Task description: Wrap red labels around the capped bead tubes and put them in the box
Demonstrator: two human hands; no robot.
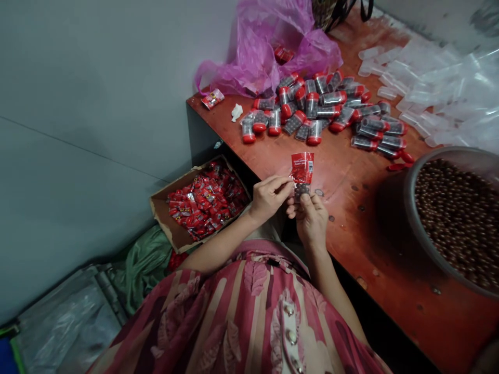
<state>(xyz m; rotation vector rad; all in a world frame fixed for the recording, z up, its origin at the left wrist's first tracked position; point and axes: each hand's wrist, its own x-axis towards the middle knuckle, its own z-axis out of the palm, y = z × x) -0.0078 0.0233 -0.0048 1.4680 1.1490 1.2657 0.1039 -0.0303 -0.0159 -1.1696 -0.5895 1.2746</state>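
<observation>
My left hand point(270, 197) and my right hand point(311, 215) meet above the near edge of a red-brown table point(351, 218). Together they hold a small tube of dark balls point(301, 191) that sticks into a red printed wrapper point(302, 167). The left hand pinches the wrapper's lower left edge. The right hand grips the tube from below. A heap of filled tubes with red caps point(327, 109) lies further back on the table.
A large metal bowl of dark brown balls point(460, 218) stands at the right. Empty clear tubes point(421, 83) lie at the back right. A pink plastic bag point(268, 47) sits at the back. A cardboard box of red wrapped packs point(202, 202) rests on the floor at the left.
</observation>
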